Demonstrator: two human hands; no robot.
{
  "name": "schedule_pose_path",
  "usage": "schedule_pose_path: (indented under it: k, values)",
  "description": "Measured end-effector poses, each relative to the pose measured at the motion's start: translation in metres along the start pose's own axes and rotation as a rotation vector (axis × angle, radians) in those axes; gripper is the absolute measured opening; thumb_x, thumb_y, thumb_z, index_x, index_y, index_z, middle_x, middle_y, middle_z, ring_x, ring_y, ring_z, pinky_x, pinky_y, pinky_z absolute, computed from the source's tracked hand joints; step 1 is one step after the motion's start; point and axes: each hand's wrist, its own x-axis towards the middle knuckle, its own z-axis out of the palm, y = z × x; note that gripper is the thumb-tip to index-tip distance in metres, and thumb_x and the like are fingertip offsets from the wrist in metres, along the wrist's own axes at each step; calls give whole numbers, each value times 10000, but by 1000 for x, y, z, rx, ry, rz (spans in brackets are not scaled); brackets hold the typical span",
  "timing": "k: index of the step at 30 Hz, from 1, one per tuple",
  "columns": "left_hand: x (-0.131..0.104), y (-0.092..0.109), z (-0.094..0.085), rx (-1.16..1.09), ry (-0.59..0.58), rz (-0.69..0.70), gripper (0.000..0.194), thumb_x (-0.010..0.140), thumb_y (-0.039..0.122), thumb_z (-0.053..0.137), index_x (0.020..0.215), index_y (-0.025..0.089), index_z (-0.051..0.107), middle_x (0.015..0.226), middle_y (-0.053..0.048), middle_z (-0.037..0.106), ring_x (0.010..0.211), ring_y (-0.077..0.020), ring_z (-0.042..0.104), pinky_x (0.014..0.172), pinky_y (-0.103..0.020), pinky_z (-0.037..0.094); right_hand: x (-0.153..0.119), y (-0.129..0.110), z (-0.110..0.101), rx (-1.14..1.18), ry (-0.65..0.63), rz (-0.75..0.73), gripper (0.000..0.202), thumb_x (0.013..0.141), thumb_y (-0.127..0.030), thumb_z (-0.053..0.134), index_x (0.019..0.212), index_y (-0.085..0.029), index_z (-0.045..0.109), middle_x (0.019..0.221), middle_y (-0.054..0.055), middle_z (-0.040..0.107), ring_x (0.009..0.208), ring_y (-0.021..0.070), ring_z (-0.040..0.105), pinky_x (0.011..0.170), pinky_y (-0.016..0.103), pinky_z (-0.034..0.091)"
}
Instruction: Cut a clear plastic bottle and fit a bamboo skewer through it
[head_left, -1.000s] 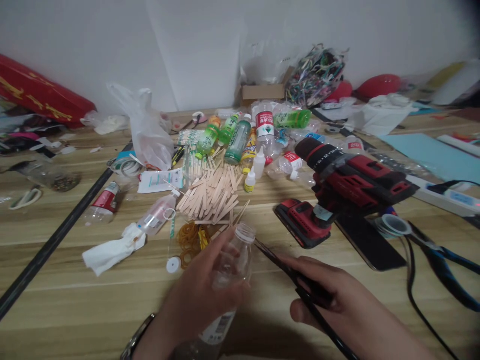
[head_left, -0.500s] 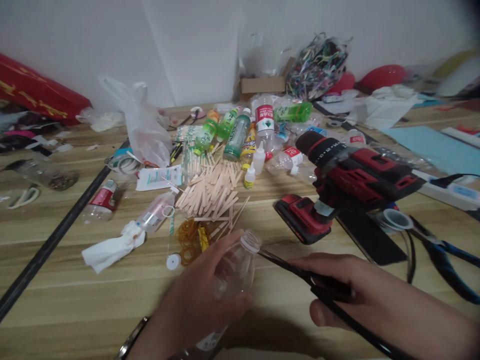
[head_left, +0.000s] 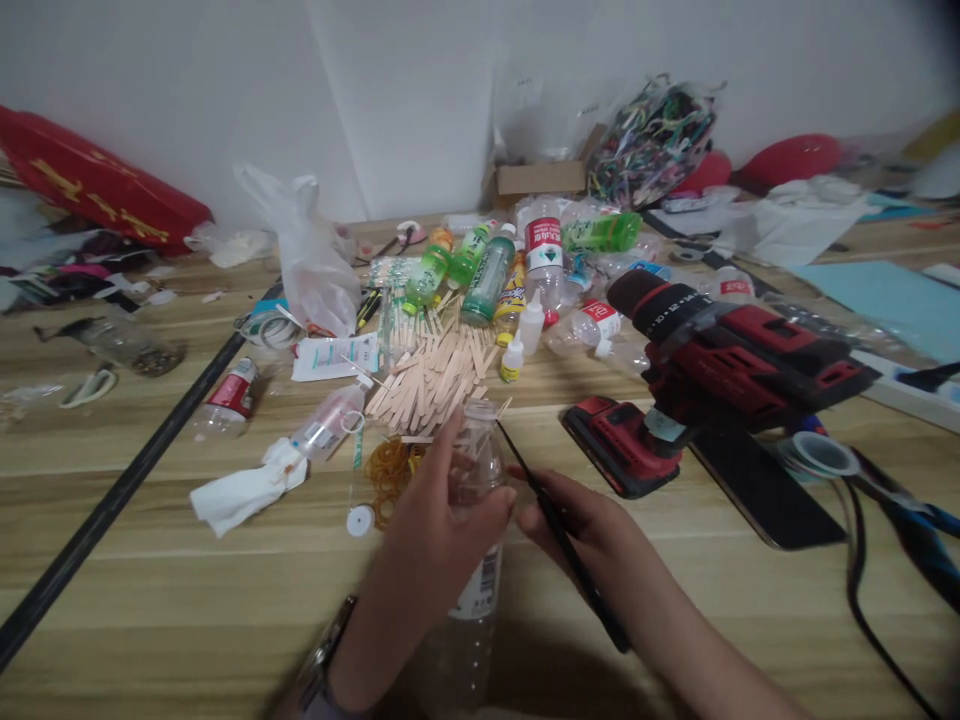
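Note:
My left hand [head_left: 427, 545] is wrapped round a clear plastic bottle [head_left: 472, 590], which stands nearly upright with its uncapped neck above my fingers. A white label with dark print shows below my thumb. My right hand [head_left: 581, 535] grips a slim black tool [head_left: 566, 545] with a thin pointed tip; its exact kind I cannot make out. The tip lies close to the right side of the bottle's neck; whether it touches I cannot tell. Beyond the bottle lie a heap of wooden craft sticks [head_left: 435, 375] and brown rubber bands [head_left: 388, 465].
A red and black cordless drill [head_left: 735, 350] stands at the right, beside a dark phone [head_left: 765, 490] and a roll of tape [head_left: 825, 453]. Several plastic bottles [head_left: 491, 275] lie at the back. A long black bar [head_left: 142, 465] crosses the left side of the wooden table.
The bottle has gone from tilted to more upright, its neck higher. My right hand has moved left, closer to the bottle, and the black tool now slants more steeply. The view has shifted slightly.

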Motion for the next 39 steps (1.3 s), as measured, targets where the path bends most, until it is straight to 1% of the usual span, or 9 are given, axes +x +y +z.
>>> schedule_pose_path:
  k: [5,10,13,18,24,29,33,36,39]
  values:
    - [-2,3,3,-106,2,-26,808,862,379,675,1566,233,305,1179,-84,668,962,-228,710,795,-350,622,1,2,8,71,69,16,472,843,-534,683,1124,-156,722,1095,127,768,937,272,738,833,341,594]
    - [-4,1,5,-142,-14,-33,777,871,363,680,1558,251,335,1185,-61,677,1022,-224,697,870,-346,608,-3,6,8,11,96,-17,422,830,-477,679,1126,-180,727,1073,118,771,953,281,737,830,353,595]
    - [-7,0,6,-116,17,5,772,881,391,665,1564,252,333,1219,-70,662,1073,-234,676,943,-374,584,-4,12,8,-191,196,-98,406,844,-376,630,1186,-178,721,1012,110,763,853,253,728,707,318,586]
    - [-8,-5,3,-103,-21,41,823,879,468,667,1585,261,297,1329,-109,616,1110,-262,655,1021,-451,541,-4,23,2,-484,387,-273,382,897,-235,509,1221,-179,704,776,39,676,648,180,648,585,258,532]
    - [-5,-8,-2,-282,-154,3,794,863,462,677,1559,271,346,1306,-99,644,1196,-270,640,1054,-446,523,-6,34,-14,-837,456,-456,431,917,-236,594,1345,-194,622,815,20,624,698,182,649,590,253,524]
    - [0,-6,-9,-415,-245,-11,732,865,468,667,1514,272,392,1250,-87,673,1033,-247,699,907,-413,588,-7,35,-12,-854,495,-413,431,940,-224,549,1369,-220,593,831,18,577,704,185,622,575,260,506]
    - [11,-4,-13,-600,-317,2,466,914,463,558,1318,233,529,1092,-59,708,972,-220,700,916,-403,567,-3,32,-7,-808,480,-469,367,978,-272,574,1338,-209,599,801,6,548,675,171,590,592,247,502]
    - [19,-4,-12,-790,-379,-32,419,796,459,713,1096,229,532,970,-18,683,802,-173,688,744,-315,573,-1,32,-4,-783,496,-483,321,996,-272,556,1309,-219,601,798,-3,533,681,166,580,597,243,487]
    - [23,-1,-9,-876,-411,-38,432,748,439,769,1025,226,515,864,4,665,684,-139,643,607,-246,523,1,33,-1,-792,539,-508,308,985,-259,563,1288,-227,609,782,-15,516,671,160,569,594,239,477]
